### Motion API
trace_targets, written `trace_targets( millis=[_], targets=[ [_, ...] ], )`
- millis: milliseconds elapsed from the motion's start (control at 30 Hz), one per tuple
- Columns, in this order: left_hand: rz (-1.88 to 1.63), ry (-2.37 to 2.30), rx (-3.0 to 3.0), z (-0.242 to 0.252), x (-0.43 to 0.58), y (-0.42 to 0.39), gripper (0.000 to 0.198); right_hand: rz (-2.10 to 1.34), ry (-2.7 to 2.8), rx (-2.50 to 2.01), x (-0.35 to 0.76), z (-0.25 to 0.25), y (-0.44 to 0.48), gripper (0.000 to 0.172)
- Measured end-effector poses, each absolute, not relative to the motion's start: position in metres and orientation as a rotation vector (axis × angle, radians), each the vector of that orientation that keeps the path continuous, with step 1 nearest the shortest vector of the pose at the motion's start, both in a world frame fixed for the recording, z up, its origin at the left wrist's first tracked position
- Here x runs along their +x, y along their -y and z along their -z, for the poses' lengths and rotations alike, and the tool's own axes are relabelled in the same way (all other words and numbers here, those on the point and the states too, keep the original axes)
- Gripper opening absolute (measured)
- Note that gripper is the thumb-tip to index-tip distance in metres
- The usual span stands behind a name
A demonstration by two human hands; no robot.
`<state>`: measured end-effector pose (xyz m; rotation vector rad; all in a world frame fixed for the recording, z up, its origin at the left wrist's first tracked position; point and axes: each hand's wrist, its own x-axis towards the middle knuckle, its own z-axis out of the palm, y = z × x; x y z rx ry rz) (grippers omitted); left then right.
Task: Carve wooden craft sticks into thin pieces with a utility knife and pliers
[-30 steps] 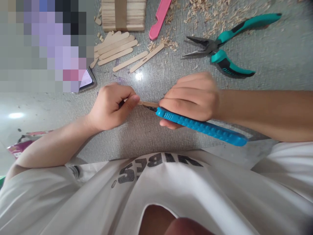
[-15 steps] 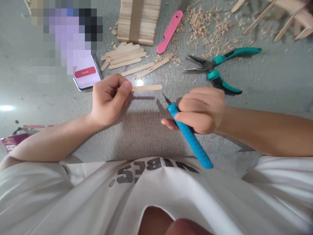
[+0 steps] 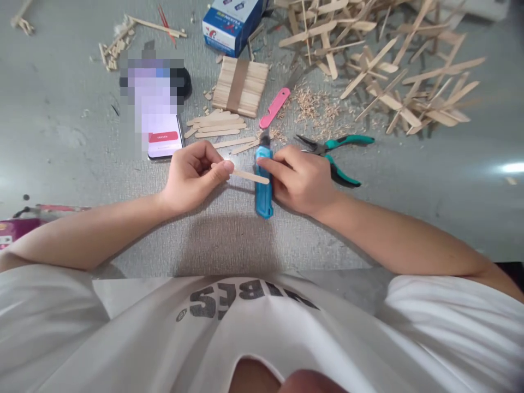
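My left hand (image 3: 196, 177) pinches a wooden craft stick (image 3: 250, 176) between thumb and fingers, its free end pointing right. Wrapped in my right hand (image 3: 303, 177) is a blue utility knife (image 3: 264, 199), its blade end toward the far side of the table. The stick's free end overlaps the knife's handle in view; whether they touch I cannot tell. Just beyond the hands are loose craft sticks (image 3: 221, 124) in a small pile. A pink folding-type knife (image 3: 275, 108) lies past the blue one. Green-handled pliers (image 3: 347, 141) rest open beyond my right hand.
A banded bundle of craft sticks (image 3: 256, 90) and a blue box (image 3: 233, 27) stand at the back. Wood shavings (image 3: 317, 106) are scattered right of the pink knife. Crossed-stick assemblies (image 3: 397, 103) fill the far right. A phone (image 3: 166, 147), partly blurred, lies at left.
My right hand has moved left and farther from my body, turning the utility knife more upright in view. The stick now slants down to the right. The view takes in more of the table's far side.
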<state>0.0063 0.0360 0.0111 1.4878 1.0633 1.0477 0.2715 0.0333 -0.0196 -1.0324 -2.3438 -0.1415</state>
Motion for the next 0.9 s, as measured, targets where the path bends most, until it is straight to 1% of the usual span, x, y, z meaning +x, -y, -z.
trace_targets(
  millis=[133, 367, 533, 633, 733, 800, 833, 900],
  targets=[
    [-0.951, -0.923, 1.261, -0.014, 0.008, -0.036, 0.062, 0.173, 2.422, -0.959, 0.274, 0.017, -0.036, 0.033],
    [-0.865, -0.855, 1.027, -0.013, 0.006, -0.044, 0.056, 0.210, 2.424, -0.800, 0.271, 0.016, -0.030, 0.026],
    [-0.887, -0.933, 1.064, -0.013, 0.008, -0.046, 0.070, 0.215, 2.426, -0.735, 0.271, 0.014, -0.029, 0.025],
    [-0.903, -0.945, 1.174, -0.009, 0.007, -0.042, 0.069, 0.181, 2.486, -0.945, 0.277, 0.002, -0.033, 0.026],
    [-1.024, -0.898, 1.583, -0.002, 0.003, -0.036, 0.059, 0.047, 2.472, -1.287, 0.294, -0.016, -0.038, 0.035],
    [-1.052, -0.787, 1.868, 0.003, 0.000, -0.034, 0.056, -0.045, 2.395, -1.471, 0.312, -0.026, -0.040, 0.039],
    [-1.035, -0.728, 1.958, 0.005, -0.001, -0.033, 0.054, -0.045, 2.378, -1.551, 0.323, -0.029, -0.040, 0.042],
    [-0.964, -0.648, 2.030, 0.007, -0.002, -0.032, 0.045, -0.021, 2.389, -1.673, 0.345, -0.029, -0.040, 0.059]
  ],
)
